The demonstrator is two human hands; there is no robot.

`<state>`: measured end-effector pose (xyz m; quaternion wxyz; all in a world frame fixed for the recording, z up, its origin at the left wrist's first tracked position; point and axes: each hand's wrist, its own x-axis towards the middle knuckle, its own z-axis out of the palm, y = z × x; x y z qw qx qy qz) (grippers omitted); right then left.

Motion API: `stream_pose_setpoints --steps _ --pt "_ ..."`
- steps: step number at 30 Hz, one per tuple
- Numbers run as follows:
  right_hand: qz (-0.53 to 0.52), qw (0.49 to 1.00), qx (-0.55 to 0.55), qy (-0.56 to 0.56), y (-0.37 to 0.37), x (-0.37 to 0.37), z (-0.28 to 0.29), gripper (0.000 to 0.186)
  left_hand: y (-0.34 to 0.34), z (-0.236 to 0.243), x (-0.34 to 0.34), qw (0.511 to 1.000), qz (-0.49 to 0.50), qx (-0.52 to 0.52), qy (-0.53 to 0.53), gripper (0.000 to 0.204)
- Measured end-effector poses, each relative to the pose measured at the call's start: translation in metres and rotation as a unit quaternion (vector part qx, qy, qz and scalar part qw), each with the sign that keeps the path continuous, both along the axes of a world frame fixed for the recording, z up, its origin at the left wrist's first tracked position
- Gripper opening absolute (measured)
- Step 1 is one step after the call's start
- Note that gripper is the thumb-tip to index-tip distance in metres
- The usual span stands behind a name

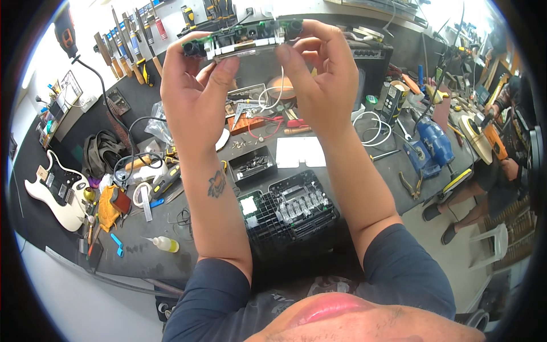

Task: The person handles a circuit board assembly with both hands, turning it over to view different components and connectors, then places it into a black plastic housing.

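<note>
My left hand point(196, 91) and my right hand point(319, 77) are raised at the top middle, gripping an electronic assembly point(248, 37) by its two ends. It has a green board edge, black round parts at each end and white plastic pieces along its front. Below, between my forearms, lies an opened black device point(288, 211) with a grid-like housing and rows of clear parts. Above it are a black box of small parts point(253, 162) and a white sheet point(300, 151).
Cables, pliers point(411, 185) and tools crowd the bench. A white guitar point(57, 194) is at left, a small bottle point(165, 244) at the front, a blue motor point(434, 147) at right. Another person point(507, 102) at far right holds an orange power tool point(493, 142).
</note>
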<state>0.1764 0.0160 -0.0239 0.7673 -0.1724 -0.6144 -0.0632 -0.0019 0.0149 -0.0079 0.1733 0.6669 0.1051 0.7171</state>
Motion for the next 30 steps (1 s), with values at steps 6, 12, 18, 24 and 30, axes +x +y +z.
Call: stream_pose_setpoints --steps 6,12,18,24,30 --pt "0.06 0.997 -0.054 0.018 0.0 0.002 -0.005 0.042 -0.003 0.0 0.002 1.0 0.003 -0.013 0.008 0.044" --pt "0.088 0.993 -0.074 0.035 -0.001 0.001 -0.003 0.036 -0.005 0.0 0.006 1.0 0.008 -0.005 0.013 0.038" --pt "0.084 0.993 -0.076 0.033 -0.002 -0.001 -0.002 0.039 -0.008 0.001 0.005 1.0 0.013 -0.006 0.012 0.037" --pt "0.072 0.992 -0.093 0.039 0.0 0.001 -0.004 0.041 -0.008 0.001 0.005 0.999 0.031 -0.017 0.027 0.038" --pt "0.054 0.995 -0.082 0.033 0.002 0.001 -0.003 0.041 -0.01 0.002 0.004 0.997 0.051 -0.05 0.038 0.039"
